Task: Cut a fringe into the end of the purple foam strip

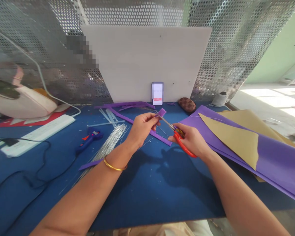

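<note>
Above the middle of the blue table, my left hand [144,127] pinches a small purple strip [162,112] whose end sticks out past the fingertips. My right hand [189,137] grips red-handled scissors [183,144] by the loops. Their metal blades point up and left, reaching the purple strip at my left fingers. Whether the blades touch or cut it I cannot tell. Beneath the hands lies a longer purple strip [162,138] slanting across the table. Several more purple strips [130,105] are heaped behind. To the left of my left hand lies a bundle of thin metal wires [110,142].
Left are a blue glue gun [89,141] with its cord, clear glue sticks [108,116], a white power strip [39,134] and a handbag [19,98]. Purple sheets [277,164] and tan sheets [232,139] lie right. A phone [157,93] leans on a white board [149,62].
</note>
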Demonstrator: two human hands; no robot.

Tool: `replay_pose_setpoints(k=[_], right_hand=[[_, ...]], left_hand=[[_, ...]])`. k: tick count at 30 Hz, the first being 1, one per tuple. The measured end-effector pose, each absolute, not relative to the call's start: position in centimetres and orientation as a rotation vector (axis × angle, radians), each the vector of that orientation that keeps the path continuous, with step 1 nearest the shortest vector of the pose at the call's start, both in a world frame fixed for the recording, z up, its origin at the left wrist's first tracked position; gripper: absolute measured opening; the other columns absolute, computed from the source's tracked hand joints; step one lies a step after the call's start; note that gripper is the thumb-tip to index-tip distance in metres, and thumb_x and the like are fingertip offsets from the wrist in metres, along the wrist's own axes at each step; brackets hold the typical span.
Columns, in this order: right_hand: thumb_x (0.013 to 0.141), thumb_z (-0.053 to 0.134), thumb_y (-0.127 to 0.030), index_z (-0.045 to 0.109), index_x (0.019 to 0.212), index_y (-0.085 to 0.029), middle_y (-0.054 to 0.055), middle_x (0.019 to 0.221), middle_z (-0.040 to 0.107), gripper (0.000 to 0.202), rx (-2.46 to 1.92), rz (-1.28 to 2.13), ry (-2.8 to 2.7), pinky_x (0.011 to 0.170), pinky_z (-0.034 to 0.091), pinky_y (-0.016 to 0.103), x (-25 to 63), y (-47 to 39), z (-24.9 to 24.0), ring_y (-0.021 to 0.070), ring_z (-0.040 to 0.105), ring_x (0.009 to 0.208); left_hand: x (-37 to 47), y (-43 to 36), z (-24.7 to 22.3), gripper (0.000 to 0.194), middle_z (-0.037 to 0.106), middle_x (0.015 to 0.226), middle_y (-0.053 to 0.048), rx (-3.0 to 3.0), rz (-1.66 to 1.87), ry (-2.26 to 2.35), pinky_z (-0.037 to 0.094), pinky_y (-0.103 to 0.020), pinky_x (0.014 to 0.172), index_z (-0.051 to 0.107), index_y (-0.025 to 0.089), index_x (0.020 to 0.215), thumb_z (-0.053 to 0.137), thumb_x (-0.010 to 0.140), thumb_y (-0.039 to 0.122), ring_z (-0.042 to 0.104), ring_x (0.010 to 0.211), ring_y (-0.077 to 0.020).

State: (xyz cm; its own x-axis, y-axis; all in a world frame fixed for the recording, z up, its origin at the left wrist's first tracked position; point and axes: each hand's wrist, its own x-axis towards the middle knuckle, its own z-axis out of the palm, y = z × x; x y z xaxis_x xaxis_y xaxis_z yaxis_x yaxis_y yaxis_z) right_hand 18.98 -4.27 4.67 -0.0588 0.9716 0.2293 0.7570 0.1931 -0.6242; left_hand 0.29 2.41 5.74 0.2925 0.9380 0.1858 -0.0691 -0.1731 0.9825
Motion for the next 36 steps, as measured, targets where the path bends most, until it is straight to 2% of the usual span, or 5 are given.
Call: replay_pose_setpoints(k=[7,15,21,26,36], right_hand=[[0.076,0.067,-0.050,0.065,0.088,-0.021,-0.005,0.059,0.044,0.031,-1.590,0.526,-1.848,0.050,0.031,0.023,19.07,-4.30,4.71,0.0117,0.034,0.055],[0.075,0.067,-0.051,0.061,0.110,-0.022,-0.003,0.067,0.051,0.045,-1.587,0.516,-1.852,0.053,0.034,0.024,18.73,-4.37,4.54,0.0136,0.041,0.059],[0.075,0.068,-0.050,0.063,0.093,-0.022,-0.006,0.061,0.043,0.034,-1.565,0.591,-1.821,0.051,0.032,0.024,18.79,-4.42,4.59,0.0118,0.034,0.056],[0.073,0.070,-0.052,0.061,0.083,-0.021,-0.007,0.058,0.037,0.034,-1.551,0.593,-1.807,0.050,0.028,0.024,18.93,-4.36,4.67,0.0115,0.029,0.056],[0.072,0.072,-0.049,0.061,0.078,-0.019,-0.006,0.060,0.037,0.032,-1.522,0.654,-1.783,0.051,0.028,0.023,18.91,-4.35,4.50,0.0108,0.028,0.057]], left_hand=[[0.27,2.34,6.06,0.010,0.062,0.065,-0.002,1.425,1.118,0.907,0.038,-0.026,0.055,0.070,0.017,0.075,0.068,0.077,0.026,0.048,0.054,-0.0105],[0.51,1.93,6.40,0.013,0.060,0.064,-0.001,1.451,1.152,0.913,0.037,-0.025,0.055,0.068,0.017,0.069,0.064,0.080,0.023,0.046,0.053,-0.0097],[0.46,2.04,6.27,0.011,0.061,0.065,-0.001,1.446,1.146,0.903,0.037,-0.025,0.055,0.069,0.017,0.073,0.065,0.080,0.025,0.047,0.054,-0.0094],[0.16,2.38,6.12,0.012,0.062,0.065,-0.001,1.438,1.144,0.888,0.038,-0.025,0.055,0.070,0.017,0.074,0.068,0.078,0.028,0.048,0.055,-0.0096],[-0.42,2.49,6.55,0.012,0.067,0.068,-0.003,1.450,1.094,0.919,0.039,-0.024,0.053,0.070,0.016,0.079,0.070,0.077,0.027,0.049,0.054,-0.0092]])
